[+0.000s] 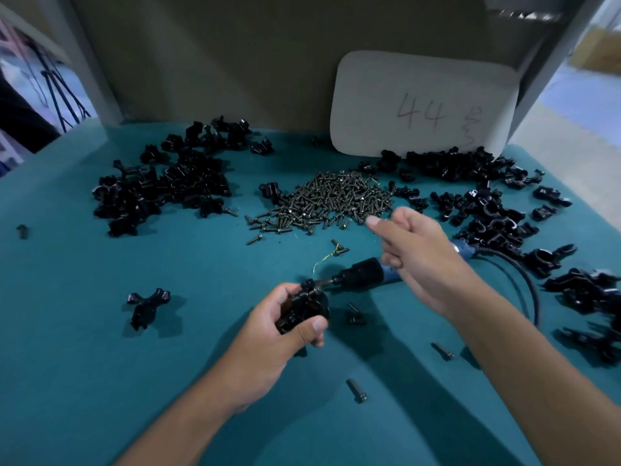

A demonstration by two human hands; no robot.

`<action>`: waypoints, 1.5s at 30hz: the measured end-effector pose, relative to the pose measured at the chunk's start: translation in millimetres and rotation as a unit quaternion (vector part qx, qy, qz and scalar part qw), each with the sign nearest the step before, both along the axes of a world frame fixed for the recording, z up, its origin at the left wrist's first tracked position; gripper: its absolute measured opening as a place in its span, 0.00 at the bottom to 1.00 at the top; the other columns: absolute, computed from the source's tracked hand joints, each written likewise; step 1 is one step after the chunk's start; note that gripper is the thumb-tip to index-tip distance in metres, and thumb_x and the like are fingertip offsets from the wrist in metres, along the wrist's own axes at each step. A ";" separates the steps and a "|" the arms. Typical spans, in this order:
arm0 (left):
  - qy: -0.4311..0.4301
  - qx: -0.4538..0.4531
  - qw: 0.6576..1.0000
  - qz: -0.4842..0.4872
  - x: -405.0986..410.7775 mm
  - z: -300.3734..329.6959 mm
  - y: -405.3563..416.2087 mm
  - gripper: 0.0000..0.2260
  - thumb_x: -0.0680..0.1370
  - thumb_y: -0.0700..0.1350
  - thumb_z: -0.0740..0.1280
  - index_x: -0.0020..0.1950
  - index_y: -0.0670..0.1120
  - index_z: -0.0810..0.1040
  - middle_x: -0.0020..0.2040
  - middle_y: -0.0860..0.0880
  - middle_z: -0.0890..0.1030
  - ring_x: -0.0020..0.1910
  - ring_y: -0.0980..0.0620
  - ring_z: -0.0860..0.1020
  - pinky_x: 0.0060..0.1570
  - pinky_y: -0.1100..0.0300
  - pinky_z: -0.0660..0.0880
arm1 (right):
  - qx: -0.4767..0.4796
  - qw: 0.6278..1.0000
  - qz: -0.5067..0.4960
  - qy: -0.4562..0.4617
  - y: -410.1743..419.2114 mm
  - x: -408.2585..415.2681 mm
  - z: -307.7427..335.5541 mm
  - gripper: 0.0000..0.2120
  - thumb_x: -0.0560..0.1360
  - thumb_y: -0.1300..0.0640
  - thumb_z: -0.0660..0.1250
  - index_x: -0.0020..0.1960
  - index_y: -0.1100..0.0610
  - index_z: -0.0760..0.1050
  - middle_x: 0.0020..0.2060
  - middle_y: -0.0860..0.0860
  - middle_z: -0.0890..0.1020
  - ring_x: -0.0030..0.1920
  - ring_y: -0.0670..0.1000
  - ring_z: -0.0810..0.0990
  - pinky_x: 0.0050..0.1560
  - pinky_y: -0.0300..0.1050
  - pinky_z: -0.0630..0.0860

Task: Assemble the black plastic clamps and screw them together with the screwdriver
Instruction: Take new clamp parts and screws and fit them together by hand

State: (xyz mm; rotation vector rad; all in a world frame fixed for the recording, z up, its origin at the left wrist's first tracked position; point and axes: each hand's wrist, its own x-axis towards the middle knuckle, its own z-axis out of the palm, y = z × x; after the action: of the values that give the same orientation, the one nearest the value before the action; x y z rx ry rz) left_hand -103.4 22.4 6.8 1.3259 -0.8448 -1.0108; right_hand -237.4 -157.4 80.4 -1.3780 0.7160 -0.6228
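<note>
left hand: fingers wrapped round a black clamp, held low centre above the table.
right hand: raised, loosely curled, carries nothing; nearer the screw pile.
screwdriver: lies flat just right of the clamp.
axis: bit points left at the clamp, cord end trails right.

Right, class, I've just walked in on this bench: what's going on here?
A person is assembling black plastic clamps. The left hand grips a clamp above the teal table. The right hand reaches toward the screw pile, apparently holding nothing. The electric screwdriver lies on the table, its bit close to the clamp. Loose clamp parts are heaped on both sides.
</note>
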 end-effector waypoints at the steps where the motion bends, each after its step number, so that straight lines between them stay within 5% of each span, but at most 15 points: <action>1: -0.001 0.000 1.000 0.000 -0.7 0.5 0.4 0.18 0.75 0.49 0.75 0.58 0.43 0.74 0.37 0.48 0.83 0.39 0.53 0.80 0.39 0.63 0.76 | -0.083 0.994 0.018 0.061 -7.3 12.2 2.0 0.21 0.80 0.52 0.68 0.38 0.51 0.57 0.31 0.47 0.59 0.33 0.50 0.54 0.33 0.43 0.58; 4: -0.002 0.001 1.000 0.002 -0.4 1.5 0.0 0.17 0.74 0.49 0.73 0.57 0.43 0.74 0.37 0.48 0.82 0.39 0.53 0.80 0.40 0.62 0.76 | -0.384 0.875 0.098 0.278 -36.0 44.0 -0.1 0.19 0.80 0.45 0.67 0.38 0.52 0.63 0.33 0.46 0.69 0.35 0.48 0.67 0.34 0.41 0.62; 6: -0.003 0.002 1.000 0.004 0.5 1.8 -0.3 0.17 0.72 0.49 0.72 0.57 0.43 0.74 0.37 0.49 0.82 0.40 0.52 0.81 0.40 0.61 0.76 | -0.441 0.800 0.180 0.366 -50.6 60.5 -2.2 0.10 0.78 0.47 0.70 0.42 0.45 0.71 0.46 0.48 0.79 0.51 0.50 0.77 0.46 0.45 0.72; 8: -0.002 0.005 1.000 0.003 1.5 1.6 -0.5 0.17 0.72 0.50 0.72 0.56 0.44 0.74 0.38 0.50 0.82 0.40 0.52 0.81 0.41 0.59 0.76 | -0.435 0.754 0.239 0.430 -57.5 71.4 -5.4 0.08 0.77 0.49 0.73 0.43 0.42 0.74 0.57 0.51 0.79 0.59 0.52 0.76 0.61 0.52 0.73; 12: 0.000 0.007 1.000 0.003 3.3 -0.1 -0.2 0.17 0.73 0.51 0.72 0.57 0.45 0.75 0.39 0.50 0.82 0.41 0.51 0.82 0.42 0.59 0.77 | -0.449 0.722 0.263 0.456 -65.8 79.2 -13.5 0.08 0.74 0.54 0.77 0.41 0.48 0.78 0.46 0.48 0.79 0.50 0.52 0.80 0.54 0.49 0.77; 16: 0.000 0.003 1.000 -0.001 3.4 -1.7 0.0 0.19 0.72 0.54 0.73 0.57 0.46 0.75 0.39 0.50 0.82 0.42 0.51 0.82 0.42 0.59 0.76 | -0.487 0.696 0.280 0.449 -64.5 75.2 -17.3 0.05 0.77 0.54 0.73 0.45 0.51 0.78 0.47 0.49 0.81 0.51 0.51 0.80 0.57 0.52 0.78; 18: 0.003 0.001 1.000 0.005 3.5 -2.5 -0.6 0.23 0.70 0.58 0.73 0.57 0.46 0.75 0.39 0.50 0.82 0.41 0.52 0.82 0.42 0.61 0.76 | -0.490 0.730 0.245 0.408 -60.4 68.4 -11.6 0.04 0.80 0.53 0.69 0.48 0.51 0.76 0.49 0.48 0.80 0.53 0.51 0.79 0.57 0.49 0.76; 22: 0.025 -0.009 0.999 0.024 4.8 -2.4 -1.6 0.24 0.68 0.59 0.73 0.57 0.47 0.76 0.39 0.49 0.83 0.41 0.52 0.82 0.42 0.64 0.76 | -0.363 0.902 0.103 0.211 -37.6 28.7 -0.5 0.02 0.82 0.51 0.64 0.54 0.46 0.76 0.46 0.41 0.82 0.51 0.40 0.80 0.50 0.36 0.73; 24: 0.046 -0.017 0.999 0.024 4.4 -1.9 -2.4 0.25 0.68 0.58 0.74 0.58 0.45 0.76 0.39 0.49 0.83 0.41 0.51 0.81 0.46 0.59 0.74 | -0.328 0.931 0.093 0.131 -13.8 2.8 -6.1 0.07 0.82 0.53 0.64 0.56 0.43 0.78 0.48 0.41 0.84 0.53 0.40 0.81 0.52 0.30 0.72; 28: 0.081 -0.035 0.996 0.014 5.1 -3.7 -1.4 0.26 0.69 0.54 0.75 0.60 0.41 0.75 0.42 0.47 0.83 0.43 0.50 0.81 0.54 0.49 0.72 | -0.176 0.979 0.102 0.002 32.3 -24.7 -31.8 0.06 0.78 0.55 0.65 0.52 0.52 0.79 0.47 0.50 0.86 0.51 0.47 0.83 0.54 0.34 0.76; 32: 0.090 -0.026 0.996 -0.010 4.8 -5.8 -0.9 0.24 0.70 0.52 0.75 0.61 0.43 0.76 0.43 0.47 0.83 0.46 0.49 0.82 0.58 0.47 0.72 | -0.182 0.979 0.089 -0.010 48.7 -26.0 -44.7 0.02 0.78 0.51 0.68 0.49 0.45 0.80 0.39 0.42 0.78 0.38 0.45 0.71 0.42 0.34 0.70; 36: 0.083 -0.016 0.996 -0.024 4.0 -6.2 -1.4 0.24 0.70 0.54 0.75 0.61 0.44 0.75 0.42 0.46 0.83 0.45 0.49 0.81 0.47 0.56 0.72 | -0.233 0.971 0.054 0.013 55.1 -24.9 -47.3 0.04 0.75 0.47 0.69 0.49 0.43 0.80 0.36 0.54 0.76 0.33 0.48 0.66 0.35 0.43 0.65; 38: 0.084 -0.019 0.996 -0.028 3.6 -6.0 -0.8 0.25 0.70 0.54 0.74 0.62 0.43 0.75 0.41 0.46 0.83 0.44 0.49 0.81 0.44 0.60 0.72 | -0.285 0.957 0.035 0.031 56.1 -25.6 -49.2 0.05 0.75 0.46 0.69 0.50 0.42 0.80 0.30 0.49 0.74 0.30 0.44 0.64 0.32 0.43 0.63; 43: 0.082 -0.033 0.995 -0.041 3.7 -6.2 0.3 0.26 0.71 0.53 0.73 0.63 0.41 0.74 0.41 0.46 0.82 0.44 0.49 0.81 0.44 0.63 0.73 | -0.415 0.908 0.011 0.056 61.0 -24.1 -46.8 0.04 0.75 0.51 0.69 0.49 0.49 0.82 0.34 0.30 0.76 0.34 0.36 0.74 0.35 0.26 0.66; 45: 0.088 -0.035 0.995 -0.043 3.8 -6.5 0.5 0.26 0.71 0.52 0.74 0.63 0.40 0.74 0.41 0.46 0.82 0.44 0.48 0.81 0.45 0.63 0.74 | -0.443 0.894 0.012 0.058 62.7 -23.5 -47.0 0.06 0.76 0.51 0.70 0.49 0.52 0.83 0.40 0.33 0.81 0.42 0.38 0.80 0.42 0.33 0.74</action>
State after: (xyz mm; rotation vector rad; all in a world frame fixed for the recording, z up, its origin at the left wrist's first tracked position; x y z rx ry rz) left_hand -99.6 22.9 0.3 1.1304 -0.8022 -1.1381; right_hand -260.9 -94.7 33.5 -2.2783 0.5095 -0.9080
